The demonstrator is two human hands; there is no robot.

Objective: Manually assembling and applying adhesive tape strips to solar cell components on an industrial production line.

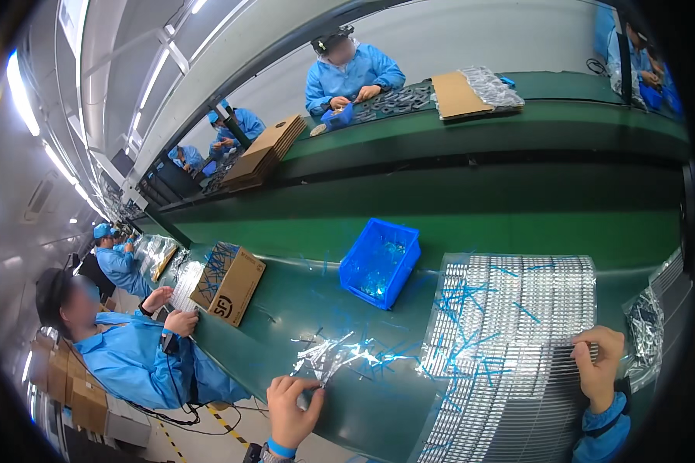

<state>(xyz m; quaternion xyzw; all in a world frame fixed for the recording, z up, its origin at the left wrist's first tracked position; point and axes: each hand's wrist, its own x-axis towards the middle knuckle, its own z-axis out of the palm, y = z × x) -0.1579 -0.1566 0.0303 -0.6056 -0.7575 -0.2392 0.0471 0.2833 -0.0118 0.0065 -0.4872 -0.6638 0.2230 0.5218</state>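
Note:
A large sheet with rows of small silver pieces (517, 309) lies on the green bench, with loose thin blue strips (471, 363) scattered over it. At its right edge my right hand (601, 359) is closed with curled fingers, thumb and forefinger close together; what they hold, if anything, is too small to make out. Beside a loose pile of shiny silver strips (340, 351), my left hand (292, 405) pinches thumb and forefinger together. Whatever is between those fingertips cannot be made out.
Behind the pile stands a blue plastic bin (380, 262) with small shiny bits inside. A cardboard box (235, 289) holding blue strips is left of it, near a seated co-worker (131, 347). Clear bags (643, 328) lie at the far right. Across the bench another person (351, 81) works.

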